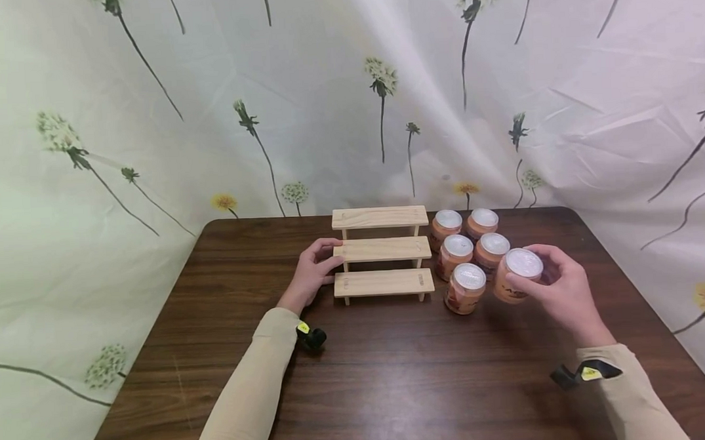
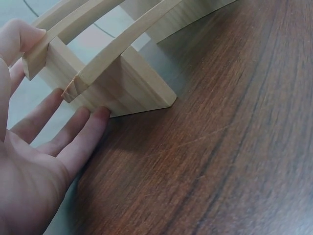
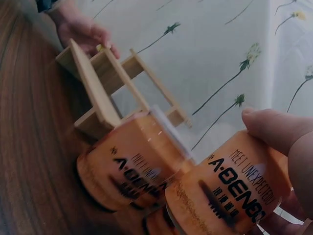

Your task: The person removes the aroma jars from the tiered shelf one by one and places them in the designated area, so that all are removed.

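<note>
A three-tier wooden display stand (image 1: 383, 283) stands on the table's middle. My left hand (image 1: 312, 273) grips the left end of its middle board; in the left wrist view the other fingers (image 2: 80, 129) lie against the side panel. My right hand (image 1: 565, 288) holds an orange jar (image 1: 512, 288) with a silvery lid, thumb on the near side and fingers mostly hidden behind. In the right wrist view this held jar (image 3: 222, 188) shows dark printed lettering and tilts slightly, close beside another orange jar (image 3: 132, 161). Several matching jars (image 1: 465, 294) stand upright right of the stand.
The dark wood-grain table (image 1: 359, 377) reaches back to a pale cloth backdrop (image 1: 323, 83) printed with dandelions. The jars stand in two rows, close to one another and to the stand's right end. A black wrist camera (image 1: 313, 340) is strapped to the left sleeve.
</note>
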Available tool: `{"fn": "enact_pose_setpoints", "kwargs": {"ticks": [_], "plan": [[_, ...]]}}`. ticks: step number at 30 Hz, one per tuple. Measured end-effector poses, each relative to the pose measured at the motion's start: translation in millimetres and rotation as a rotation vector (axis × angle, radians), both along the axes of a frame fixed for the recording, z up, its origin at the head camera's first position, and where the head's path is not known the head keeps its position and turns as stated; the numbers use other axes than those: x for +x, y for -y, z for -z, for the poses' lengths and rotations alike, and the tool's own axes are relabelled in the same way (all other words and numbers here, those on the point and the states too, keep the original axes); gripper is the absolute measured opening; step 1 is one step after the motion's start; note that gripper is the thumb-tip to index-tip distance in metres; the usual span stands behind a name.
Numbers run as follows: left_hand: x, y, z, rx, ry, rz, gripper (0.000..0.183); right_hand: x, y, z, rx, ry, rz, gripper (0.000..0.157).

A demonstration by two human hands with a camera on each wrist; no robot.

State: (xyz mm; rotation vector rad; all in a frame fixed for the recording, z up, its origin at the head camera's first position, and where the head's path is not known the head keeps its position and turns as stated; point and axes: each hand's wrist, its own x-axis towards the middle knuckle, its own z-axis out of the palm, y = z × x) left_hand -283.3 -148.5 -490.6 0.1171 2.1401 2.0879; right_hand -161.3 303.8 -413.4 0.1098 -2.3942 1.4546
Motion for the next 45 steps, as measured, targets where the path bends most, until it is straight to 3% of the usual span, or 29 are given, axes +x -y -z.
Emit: {"fn": "enact_pose_setpoints", "kwargs": {"ticks": [9,24,34,45], "plan": [[-0.1,0.7,2.5,-0.013,-0.024,-0.01,0.039,-5.2,-1.0,22.2,0.082,0.085,-0.007,0.058],[-1.8,2.4,1.7,0.005,-0.001,0.002,0.041,-11.5,-2.0,38.8,0.116,0.15,-0.036,0.062],[-2.0,1.5,3.8,-0.014,-0.017,0.002,0.041,-11.7,-4.7,39.7,0.132,0.158,-0.04,0.063],[0.0,1.0,1.2,-0.011,-0.034,-0.001,0.039,-12.3,-10.1,32.3,0.143,0.219,-0.106,0.067]]}}
